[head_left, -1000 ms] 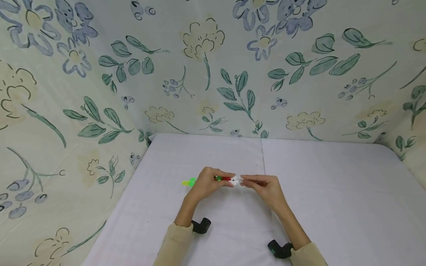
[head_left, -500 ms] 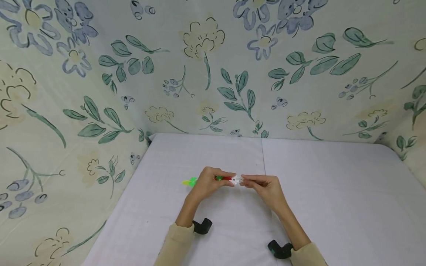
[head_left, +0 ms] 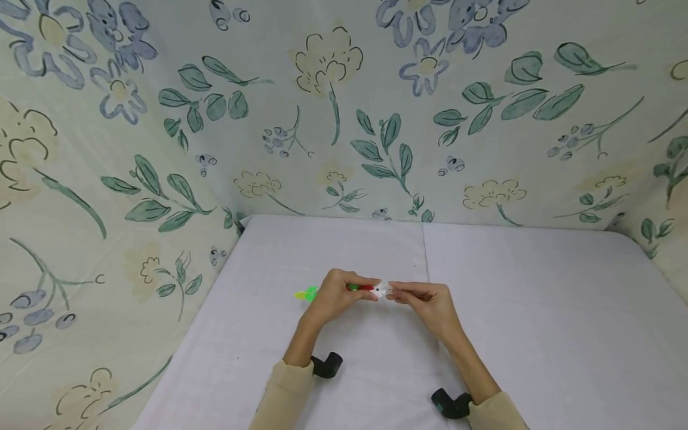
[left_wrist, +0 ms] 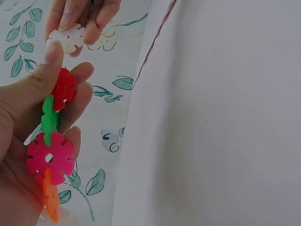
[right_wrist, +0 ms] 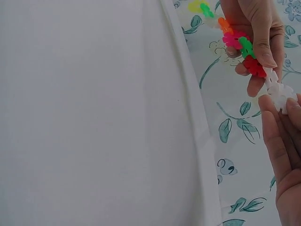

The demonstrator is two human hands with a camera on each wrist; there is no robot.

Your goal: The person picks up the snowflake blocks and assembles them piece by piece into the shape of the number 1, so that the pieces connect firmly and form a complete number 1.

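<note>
A chain of notched, flower-shaped plastic discs runs along my left hand, which holds it with curled fingers, the thumb near its white end. In the left wrist view a red disc, a green disc, a pink disc and an orange disc follow one another, slotted at angles. A yellow disc ends the chain beyond that palm. My right hand pinches a white disc against a white disc at the chain's end. Whether their slots are fully joined cannot be told.
A white cloth covers the table, with a seam running away from me. Floral fabric hangs behind and at the sides. Black curved pieces sit at both wrists, by the beige sleeves.
Both hands stay nearly in place, fingertips meeting at the white discs. The left wrist has shifted very slightly to the right; nothing has been let go.
</note>
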